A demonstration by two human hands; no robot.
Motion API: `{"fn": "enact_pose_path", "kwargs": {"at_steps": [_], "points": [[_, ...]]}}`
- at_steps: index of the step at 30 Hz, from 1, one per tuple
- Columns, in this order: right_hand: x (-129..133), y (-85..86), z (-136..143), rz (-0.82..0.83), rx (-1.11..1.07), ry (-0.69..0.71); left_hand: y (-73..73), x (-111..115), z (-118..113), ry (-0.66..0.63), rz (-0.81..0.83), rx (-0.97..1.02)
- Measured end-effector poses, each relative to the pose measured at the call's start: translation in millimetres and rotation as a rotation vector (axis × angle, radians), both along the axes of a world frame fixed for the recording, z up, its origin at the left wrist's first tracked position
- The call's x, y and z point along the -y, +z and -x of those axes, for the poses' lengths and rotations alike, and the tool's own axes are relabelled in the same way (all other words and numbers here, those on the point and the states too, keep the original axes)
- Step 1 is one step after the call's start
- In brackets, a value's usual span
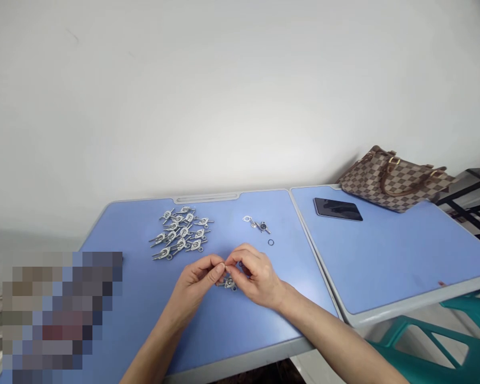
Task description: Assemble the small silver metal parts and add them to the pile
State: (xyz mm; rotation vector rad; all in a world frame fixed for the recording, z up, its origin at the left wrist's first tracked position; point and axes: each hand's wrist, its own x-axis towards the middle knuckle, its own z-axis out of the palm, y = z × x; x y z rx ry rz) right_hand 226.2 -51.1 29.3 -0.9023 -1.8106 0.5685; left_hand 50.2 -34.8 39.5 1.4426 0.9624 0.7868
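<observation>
Above the blue table (208,336), my left hand (200,280) and my right hand (260,277) meet fingertip to fingertip. Both are closed in a pinch; whatever lies between the fingertips is too small or too covered to make out. A small grey metal fitting (229,284) shows just below the fingers, partly hidden by them. To the upper left of my hands lies a loose pile of similar metal fittings (180,232), with flat plates, rods and rings. Beyond my right hand lie a thin flat gasket-like plate (246,218), a metal fitting with a dark round centre (263,226) and a dark ring (271,242).
A second blue table (384,256) adjoins on the right. On it are a black phone (338,209) and a brown checkered handbag (400,181). Green stools (416,346) stand below at the right. A white wall (224,106) rises behind. The lower left is pixelated.
</observation>
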Motion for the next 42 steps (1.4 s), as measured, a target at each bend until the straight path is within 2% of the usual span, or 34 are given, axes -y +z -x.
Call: {"fn": "enact_pose_path", "kwargs": {"at_steps": [7, 14, 17, 20, 26, 32, 35, 42], "points": [[3, 0.8, 6, 0.172, -0.14, 0.011, -1.1, 1, 1, 0.065, -0.01, 0.001], [4, -3.4, 6, 0.062, -0.065, -0.081, -2.4, 2, -5, 0.138, -0.017, -0.057], [4, -4.0, 2, 0.002, -0.009, -0.056, -0.5, 2, -5, 0.111, -0.03, -0.063], [2, 1.2, -8, 0.058, -0.005, -0.018, 2.7, 3, -3, 0.06, -0.087, -0.13], [-3, 15.0, -34, 0.355, 0.294, 0.109, 4.6, 13, -2, -0.014, -0.327, -0.519], [-4, 10.3, -35, 0.404, 0.483, 0.146, -4.9, 20, -9, -0.107, -0.569, -0.791], [-4, 8.6, -34, 0.419, 0.519, 0.157, -8.4, 21, -10, -0.145, -0.609, -0.831], [-2, 10.0, -35, 0.442, 0.573, 0.177, -9.3, 23, -11, -0.191, -0.566, -0.793]]}}
